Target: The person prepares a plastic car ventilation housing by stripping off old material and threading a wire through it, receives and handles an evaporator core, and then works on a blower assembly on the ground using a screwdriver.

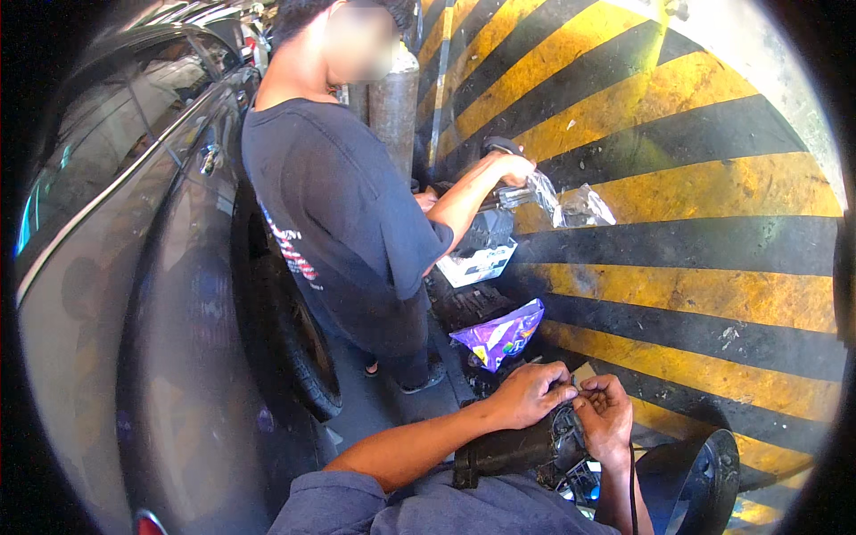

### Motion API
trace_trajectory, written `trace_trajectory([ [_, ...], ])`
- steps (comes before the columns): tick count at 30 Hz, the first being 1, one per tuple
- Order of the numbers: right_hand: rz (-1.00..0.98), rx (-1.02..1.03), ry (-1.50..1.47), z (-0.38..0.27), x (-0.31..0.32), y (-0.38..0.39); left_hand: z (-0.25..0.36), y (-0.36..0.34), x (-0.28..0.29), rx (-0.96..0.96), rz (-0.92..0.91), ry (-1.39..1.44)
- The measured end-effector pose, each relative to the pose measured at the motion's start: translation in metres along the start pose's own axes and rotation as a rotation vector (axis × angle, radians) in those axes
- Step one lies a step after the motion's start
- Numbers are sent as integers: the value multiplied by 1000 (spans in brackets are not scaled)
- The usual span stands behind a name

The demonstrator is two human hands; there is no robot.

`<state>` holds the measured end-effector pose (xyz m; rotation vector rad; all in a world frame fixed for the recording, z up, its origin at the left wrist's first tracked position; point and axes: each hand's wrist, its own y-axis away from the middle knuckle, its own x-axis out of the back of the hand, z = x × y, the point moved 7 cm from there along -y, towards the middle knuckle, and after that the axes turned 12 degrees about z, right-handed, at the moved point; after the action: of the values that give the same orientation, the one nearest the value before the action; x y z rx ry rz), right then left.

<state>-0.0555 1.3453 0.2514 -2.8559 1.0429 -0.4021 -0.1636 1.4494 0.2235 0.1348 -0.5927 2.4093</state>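
Across my lap lies a dark, grimy cylindrical part (504, 456) with what look like thin wires or cords at its right end. My left hand (533, 392) bends over that end, thumb and fingers pinched together. Close beside it, my right hand (604, 417) is also pinched, its fingertips almost meeting the left ones. Whatever small piece they hold between them is too small to make out. A thin black cord (633, 486) runs down along my right forearm.
A co-worker in a dark T-shirt (330, 214) stands ahead, holding crinkled clear plastic (557, 205). Beyond my hands are a purple bag (504, 334) and a white box (480, 265). A dark car (187, 357) flanks the left; a striped wall (695, 241) the right. A black curved object (713, 481) sits lower right.
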Motion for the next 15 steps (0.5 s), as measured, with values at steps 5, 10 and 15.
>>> trace_trajectory([
  [5, 15, 318, 489, -49, -30, -17, -5, -18, 24, -57, 19, 74],
  [10, 47, 585, 604, -63, -45, -44, -16, -35, 42, -57, 23, 184],
  [15, 189, 120, 343, -40, -17, -75, -26, -42, 64, -11, 60, 243],
])
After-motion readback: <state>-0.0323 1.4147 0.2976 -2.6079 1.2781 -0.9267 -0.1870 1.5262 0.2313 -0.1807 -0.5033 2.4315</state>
